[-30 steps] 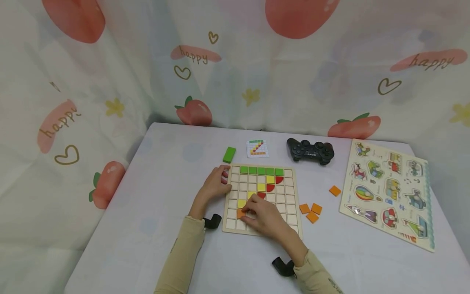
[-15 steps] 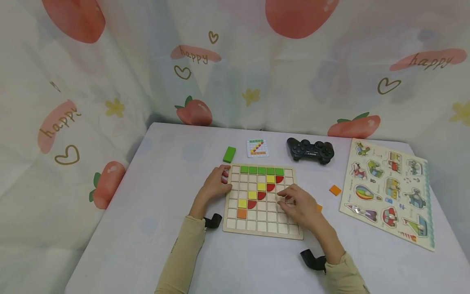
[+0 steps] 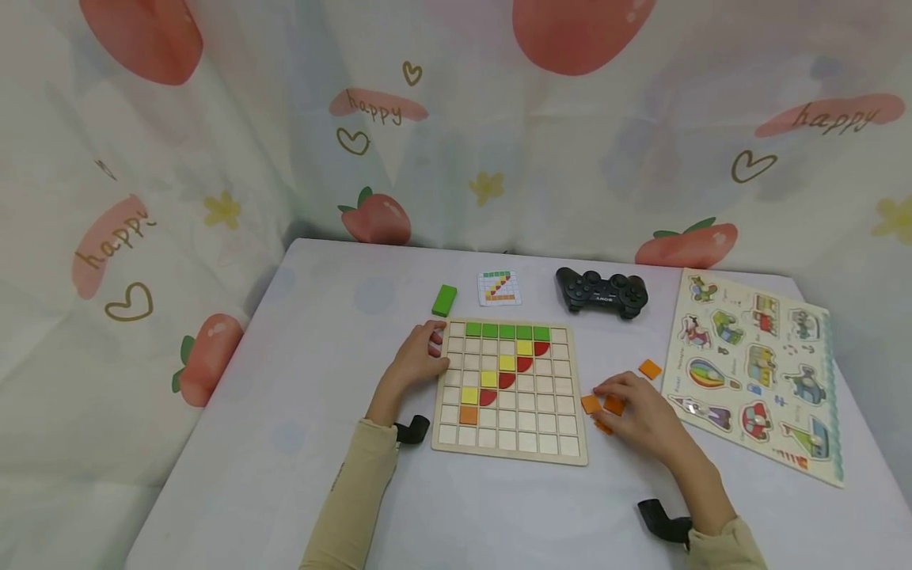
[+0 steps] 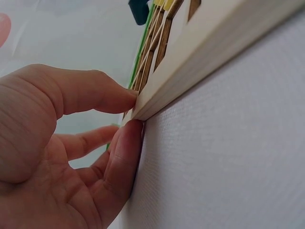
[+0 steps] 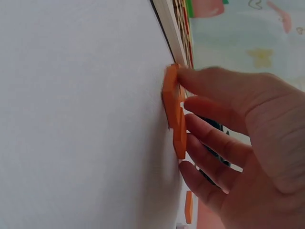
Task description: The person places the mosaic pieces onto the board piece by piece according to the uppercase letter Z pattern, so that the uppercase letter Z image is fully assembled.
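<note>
A wooden grid board (image 3: 526, 401) lies on the table with a row of green squares (image 3: 507, 332), a diagonal of yellow squares (image 3: 488, 379) and red quarter-circles (image 3: 507, 381), and one orange square (image 3: 468, 415) at lower left. At the board's left edge, my left hand (image 3: 416, 356) pinches the rim, thumb on top and fingers against the side. Over the loose orange tiles (image 3: 590, 404) right of the board hovers my right hand (image 3: 644, 416). In the right wrist view, its thumb touches the nearest orange tile (image 5: 170, 95), the other fingers spread loosely beside the tiles.
Behind the board lie a green block (image 3: 445, 300), a small pattern card (image 3: 500, 288) and a black game controller (image 3: 602, 293). A picture puzzle board (image 3: 748, 372) occupies the right side. One more orange tile (image 3: 650, 369) lies apart beside it.
My right hand has left the orange square in the board's lower left and moved right to the loose orange tiles. The left hand has stayed at the board's edge.
</note>
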Available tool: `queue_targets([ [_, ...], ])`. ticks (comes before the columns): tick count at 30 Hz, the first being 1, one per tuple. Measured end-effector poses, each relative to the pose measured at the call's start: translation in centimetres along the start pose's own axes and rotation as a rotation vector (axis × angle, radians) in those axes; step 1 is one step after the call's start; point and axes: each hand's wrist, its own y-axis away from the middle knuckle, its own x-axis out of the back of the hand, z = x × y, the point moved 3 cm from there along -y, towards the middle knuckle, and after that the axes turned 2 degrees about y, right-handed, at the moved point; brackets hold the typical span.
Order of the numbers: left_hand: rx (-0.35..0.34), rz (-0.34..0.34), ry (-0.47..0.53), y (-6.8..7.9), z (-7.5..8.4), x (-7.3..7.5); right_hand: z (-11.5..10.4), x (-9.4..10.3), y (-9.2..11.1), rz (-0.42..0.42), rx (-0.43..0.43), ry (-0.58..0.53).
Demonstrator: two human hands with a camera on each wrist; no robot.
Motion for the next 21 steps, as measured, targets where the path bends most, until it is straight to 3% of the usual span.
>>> queue_targets([
  [12, -0.018, -0.004, 0.001, 0.1, 0.0, 0.0, 0.2, -0.4, 0.1, 0.038, 0.02, 0.014],
  [18, -0.044, 0.008, 0.008, 0.2, 0.0, 0.2, 0.1, 0.2, -0.3, 0.025, -0.048, -0.001],
  [21, -0.049, 0.002, 0.011, 0.3, 0.1, 0.2, -0.7, 0.9, -0.1, 0.062, -0.057, 0.019],
])
